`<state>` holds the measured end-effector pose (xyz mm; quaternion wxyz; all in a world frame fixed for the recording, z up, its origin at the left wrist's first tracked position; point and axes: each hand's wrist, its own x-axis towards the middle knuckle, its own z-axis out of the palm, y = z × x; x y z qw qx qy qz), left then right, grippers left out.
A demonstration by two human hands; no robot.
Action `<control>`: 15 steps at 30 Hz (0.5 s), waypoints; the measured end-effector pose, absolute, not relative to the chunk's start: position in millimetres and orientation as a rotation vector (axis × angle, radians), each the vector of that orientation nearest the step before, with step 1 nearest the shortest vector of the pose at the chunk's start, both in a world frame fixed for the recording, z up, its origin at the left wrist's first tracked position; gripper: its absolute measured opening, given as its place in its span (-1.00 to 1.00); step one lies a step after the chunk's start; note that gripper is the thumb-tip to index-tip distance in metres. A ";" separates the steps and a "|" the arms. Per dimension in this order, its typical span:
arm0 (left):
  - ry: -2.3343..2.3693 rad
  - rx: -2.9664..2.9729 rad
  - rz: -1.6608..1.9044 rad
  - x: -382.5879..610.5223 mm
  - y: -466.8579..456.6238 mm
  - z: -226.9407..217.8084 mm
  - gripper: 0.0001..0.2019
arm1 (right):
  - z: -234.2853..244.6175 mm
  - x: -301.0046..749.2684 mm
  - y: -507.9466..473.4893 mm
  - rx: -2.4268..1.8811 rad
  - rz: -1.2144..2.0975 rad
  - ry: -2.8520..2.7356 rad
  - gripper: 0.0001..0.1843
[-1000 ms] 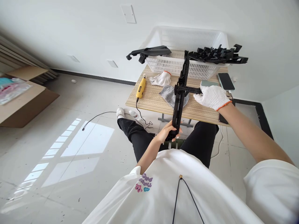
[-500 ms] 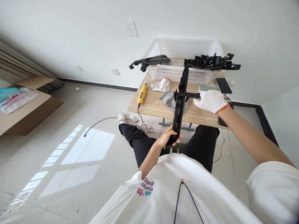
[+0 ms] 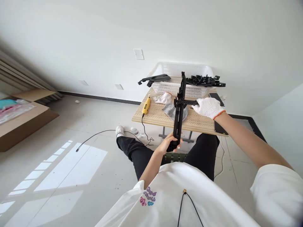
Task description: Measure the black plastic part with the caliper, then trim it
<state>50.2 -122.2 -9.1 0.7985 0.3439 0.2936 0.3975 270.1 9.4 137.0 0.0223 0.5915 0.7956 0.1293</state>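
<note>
My bare left hand point(image 3: 169, 142) is wrapped round the near end of a long black plastic part point(image 3: 178, 110), which runs from my lap up over the wooden table point(image 3: 156, 116). My right hand point(image 3: 208, 107), in a white glove, grips the short cross arm sticking out of that part to the right. Under the part lies a grey cloth point(image 3: 169, 110).
A white basket point(image 3: 183, 88) stands at the table's far side with black plastic parts point(image 3: 204, 81) laid across its rim. A yellow rotary tool point(image 3: 146, 105) with a cord, a spare white glove point(image 3: 163, 98) and a phone point(image 3: 215, 97) lie on the table. A cardboard box point(image 3: 21, 123) sits on the floor at left.
The view has pulled back and tilted up, so the table looks smaller and farther. Both hands keep their hold on the black part, which stays in about the same pose.
</note>
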 end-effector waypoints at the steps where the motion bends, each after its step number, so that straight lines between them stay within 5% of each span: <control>1: 0.620 0.745 0.854 49.9 -122.8 -6.2 -0.49 | 142.4 268.4 7.3 1.840 0.404 2.456 -0.33; 5: 0.573 0.781 0.865 46.4 -128.0 4.5 -0.50 | 160.3 260.3 -3.9 1.915 0.429 2.421 -0.22; 15: 0.488 0.851 0.941 41.4 -139.6 16.3 -0.46 | 184.7 248.9 -34.5 1.937 0.677 2.422 -0.31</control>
